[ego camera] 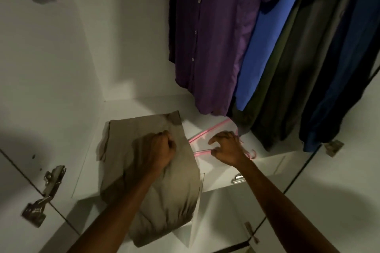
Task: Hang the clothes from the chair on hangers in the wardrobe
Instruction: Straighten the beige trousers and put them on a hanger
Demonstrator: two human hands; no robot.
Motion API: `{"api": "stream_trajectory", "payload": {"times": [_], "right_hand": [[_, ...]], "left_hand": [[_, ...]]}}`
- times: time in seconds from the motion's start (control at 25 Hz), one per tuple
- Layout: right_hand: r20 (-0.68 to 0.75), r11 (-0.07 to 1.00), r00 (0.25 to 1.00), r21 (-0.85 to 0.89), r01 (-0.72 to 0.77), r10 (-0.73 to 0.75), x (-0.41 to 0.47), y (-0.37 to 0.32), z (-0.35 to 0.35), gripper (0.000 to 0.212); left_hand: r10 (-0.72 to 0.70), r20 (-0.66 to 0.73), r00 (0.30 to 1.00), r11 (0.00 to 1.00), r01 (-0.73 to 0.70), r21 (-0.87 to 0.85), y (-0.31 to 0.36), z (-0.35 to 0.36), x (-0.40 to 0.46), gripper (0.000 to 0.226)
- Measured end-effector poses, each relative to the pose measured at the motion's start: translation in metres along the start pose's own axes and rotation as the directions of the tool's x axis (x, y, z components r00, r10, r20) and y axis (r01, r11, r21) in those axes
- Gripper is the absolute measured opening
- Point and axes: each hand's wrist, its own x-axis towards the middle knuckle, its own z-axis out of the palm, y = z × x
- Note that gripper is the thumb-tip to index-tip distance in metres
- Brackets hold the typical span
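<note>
Folded trousers (152, 162) overhang the shelf's (257, 167) front edge, left hand (159, 151) fisted in the cloth. A pink hanger (202, 136) lies just right, its long axis running back-right. The right hand (227, 147), fingers curled and spread, hovers over it, nearer.

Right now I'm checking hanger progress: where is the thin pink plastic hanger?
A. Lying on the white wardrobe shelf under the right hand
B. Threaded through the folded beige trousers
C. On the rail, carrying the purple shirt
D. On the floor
A: the thin pink plastic hanger lies flat on the white wardrobe shelf, with the right hand reaching onto it, beside the folded beige trousers.
</note>
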Motion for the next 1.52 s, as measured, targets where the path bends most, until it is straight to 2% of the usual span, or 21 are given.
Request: {"api": "stream_trajectory", "payload": {"times": [0.04, 0.12, 0.2, 0.32, 0.48, 0.64, 0.72, 0.88, 1.0, 1.16, 1.28, 1.4, 1.44, 1.52], "right_hand": [[0.031, 0.999, 0.999, -0.044, 0.021, -0.02, -0.008, 0.007, -0.002, 0.04], [-0.015, 0.993, 0.995, -0.073, 0.093, -0.094, -0.014, 0.018, -0.006, 0.034], [-0.061, 0.984, 0.985, -0.085, 0.154, -0.159, -0.015, 0.024, -0.014, 0.025], [-0.052, 0.984, 0.985, -0.081, 0.161, -0.166, -0.006, 0.038, -0.029, 0.026], [-0.089, 0.998, 0.995, -0.026, 0.052, -0.054, 0.003, 0.052, -0.047, 0.023], [-0.08, 0.982, 0.981, 0.076, -0.172, 0.178, 0.006, 0.052, -0.054, 0.026], [-0.1, 0.987, 0.984, 0.079, -0.139, 0.147, 0.008, 0.038, -0.054, 0.027], [-0.107, 0.999, 0.993, -0.009, 0.039, -0.04, 0.02, -0.02, -0.049, 0.029], [-0.108, 0.999, 0.994, -0.021, 0.032, -0.034, 0.031, -0.077, -0.035, 0.025], [-0.103, 0.999, 0.995, -0.053, -0.014, 0.008, 0.049, -0.129, -0.008, 0.023], [-0.094, 0.998, 0.996, -0.062, -0.014, 0.008, 0.061, -0.163, 0.007, 0.021], [-0.046, 0.998, 0.999, -0.064, 0.004, -0.007, 0.074, -0.194, 0.026, 0.021], [-0.04, 0.998, 0.999, -0.051, 0.023, -0.025, 0.079, -0.203, 0.032, 0.02], [-0.029, 0.999, 0.999, 0.012, 0.04, -0.04, 0.085, -0.219, 0.046, 0.017]], "left_hand": [[0.03, 0.001, 1.0, 0.999, -0.03, 0.043, -0.005, 0.007, -0.004, 0.015], [0.1, -0.01, 0.995, 0.99, -0.098, 0.104, -0.013, 0.015, -0.011, 0.024], [0.123, -0.075, 0.99, 0.988, -0.115, 0.105, -0.019, 0.021, -0.013, 0.027], [0.124, -0.111, 0.986, 0.989, -0.115, 0.089, -0.021, 0.026, -0.008, 0.024], [0.11, -0.129, 0.985, 0.993, -0.104, 0.053, -0.026, 0.032, -0.006, 0.021], [0.114, -0.129, 0.985, 0.993, -0.109, 0.042, -0.027, 0.036, -0.005, 0.021], [0.121, -0.147, 0.982, 0.992, -0.114, 0.054, -0.027, 0.036, -0.006, 0.022], [0.061, -0.164, 0.985, 0.996, -0.049, 0.076, -0.02, 0.026, -0.012, 0.024], [-0.069, -0.282, 0.957, 0.997, 0.053, -0.062, -0.011, 0.012, -0.02, 0.018], [-0.222, -0.492, 0.842, 0.965, 0.119, -0.232, -0.016, -0.002, -0.028, 0.021], [-0.322, -0.517, 0.793, 0.917, 0.126, -0.379, -0.034, -0.006, -0.03, 0.024], [-0.282, -0.606, 0.744, 0.921, 0.033, -0.388, -0.054, -0.021, -0.023, 0.023], [-0.27, -0.612, 0.744, 0.928, 0.032, -0.371, -0.06, -0.027, -0.018, 0.026], [-0.308, -0.531, 0.789, 0.914, 0.09, -0.396, -0.076, -0.034, -0.006, 0.027]]}}
